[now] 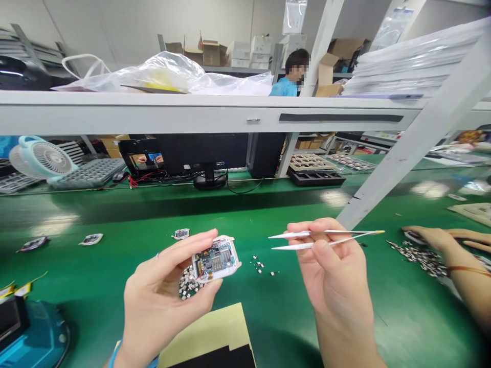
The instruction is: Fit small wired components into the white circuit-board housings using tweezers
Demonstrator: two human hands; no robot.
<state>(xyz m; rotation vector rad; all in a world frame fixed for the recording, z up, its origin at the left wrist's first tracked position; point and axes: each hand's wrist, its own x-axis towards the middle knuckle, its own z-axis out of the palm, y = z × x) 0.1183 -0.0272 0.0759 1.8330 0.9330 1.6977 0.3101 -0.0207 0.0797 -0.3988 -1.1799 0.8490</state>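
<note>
Between the thumb and fingers of my left hand [169, 286] is a small circuit board in a white casing [215, 259], its component side facing me. A pair of white tweezers [291, 246] rests in my right hand [333, 266], tips apart and pointing left toward the board, with nothing between them. A gap separates the tips from the board. Behind my left hand lies a pile of small metallic parts [187, 285], partly hidden by it. Several more loose small parts [259, 264] are scattered on the green table [276, 301] between my hands.
Other circuit boards [91, 239] lie at the left and behind. A yellow sheet [226, 327] is in front, a teal device [38, 327] at lower left. Another person's hands [441, 240] are at the right by a parts heap [420, 258]. A slanted white post [406, 143] stands right.
</note>
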